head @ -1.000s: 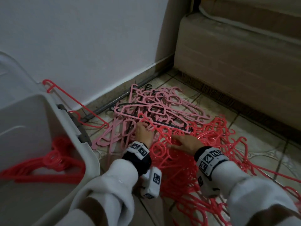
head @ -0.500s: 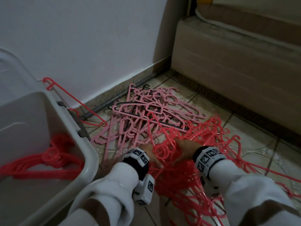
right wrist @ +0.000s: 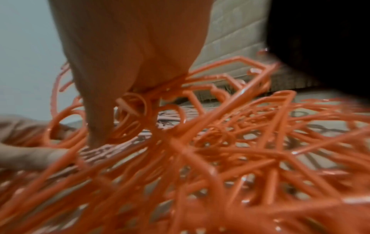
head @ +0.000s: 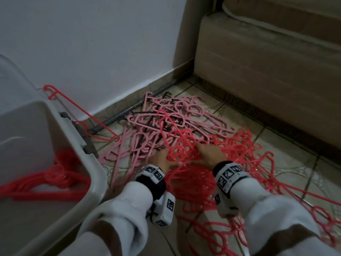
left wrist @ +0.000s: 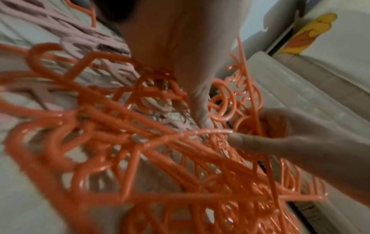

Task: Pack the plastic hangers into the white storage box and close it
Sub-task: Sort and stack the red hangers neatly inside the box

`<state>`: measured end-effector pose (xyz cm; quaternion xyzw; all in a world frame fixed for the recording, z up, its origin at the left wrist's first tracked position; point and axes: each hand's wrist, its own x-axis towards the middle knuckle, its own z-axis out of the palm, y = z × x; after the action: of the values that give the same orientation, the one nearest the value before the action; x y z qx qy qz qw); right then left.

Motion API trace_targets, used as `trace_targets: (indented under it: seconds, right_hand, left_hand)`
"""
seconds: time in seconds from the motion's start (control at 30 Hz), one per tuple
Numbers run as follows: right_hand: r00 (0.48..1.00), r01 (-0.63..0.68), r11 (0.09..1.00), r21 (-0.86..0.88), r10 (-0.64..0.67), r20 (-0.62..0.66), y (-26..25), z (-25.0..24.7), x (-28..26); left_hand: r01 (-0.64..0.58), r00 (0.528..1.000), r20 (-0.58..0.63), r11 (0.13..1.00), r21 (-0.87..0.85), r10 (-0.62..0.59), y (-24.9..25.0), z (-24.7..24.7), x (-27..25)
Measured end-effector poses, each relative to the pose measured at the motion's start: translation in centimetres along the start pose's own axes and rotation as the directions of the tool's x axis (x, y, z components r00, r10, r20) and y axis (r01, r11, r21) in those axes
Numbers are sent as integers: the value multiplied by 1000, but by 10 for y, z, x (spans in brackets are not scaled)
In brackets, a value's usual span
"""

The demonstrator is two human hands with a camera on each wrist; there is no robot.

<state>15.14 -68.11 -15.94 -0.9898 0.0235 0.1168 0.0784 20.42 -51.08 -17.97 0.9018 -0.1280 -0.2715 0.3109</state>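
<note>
Both hands sit in the middle of the head view, sunk into a tangle of red hangers (head: 217, 163) on the tiled floor (head: 287, 163). The left hand (head: 159, 160) has its fingers pushed in among the hanger hooks, and in the left wrist view its fingers (left wrist: 200, 98) reach straight down through the red loops. Whether they close round any one hanger cannot be told. The right hand (head: 209, 154) lies just beside it with its fingers buried in the same heap, the grip hidden too.

Above the hands in the frame, a pile of pink hangers (head: 166, 124) lies on the floor near the wall (head: 92, 43).

At the lower left stands the white storage box (head: 88, 154), open, with a bundle of red hangers inside (head: 55, 174). One more red hanger (head: 73, 108) leans over its far rim. A beige sofa (head: 267, 71) fills the upper right.
</note>
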Motion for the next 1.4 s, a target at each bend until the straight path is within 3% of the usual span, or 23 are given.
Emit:
trace_targets:
  seconds: [0.1,0.27,0.5,0.6,0.77,0.83,1.0,1.2,1.3,1.4]
  right_hand:
    - [998,16,1000,-23,-17,-60,-5,-5,6]
    - [1000,6,999,36,-7,28,3,-16,-1]
    - [999,-2,1000,17,3,-48,16,-36,-9]
    - [995,6,1000,-8,-7,-103,22,-44,-14]
    - [975,-13,999,-42,3,-223,26,-42,-16]
    - [977,-18,998,-55,6,-212,27,-42,-14]
    - [993,-62,996,-69,55,-105,37,-50,-7]
    - [990,-81,992,-94,69,-121,47,-65,-13]
    - [985,-90,990,-111,72,-154,50,-74,-20]
    - [978,-83,982,-167,48,-203,51,-86,-29]
  left_hand:
    - [8,1000,-12,996,-91,-9,1,-7,5]
    - [23,998,59,996,-85,-18,0,-5,13]
    - [-83,990,95,971,-224,106,16,-2,12]
    - [-142,984,92,981,-131,154,20,3,11]
    - [-200,978,-58,980,-12,199,31,7,18]
    - [-208,975,-66,977,52,211,32,9,23]
    - [-264,959,-117,964,-45,257,32,12,32]
    - [-302,952,-70,953,-24,300,49,4,24]
    - [-334,934,-137,943,-3,330,61,7,12]
    - [-295,930,-182,944,149,320,70,17,0]
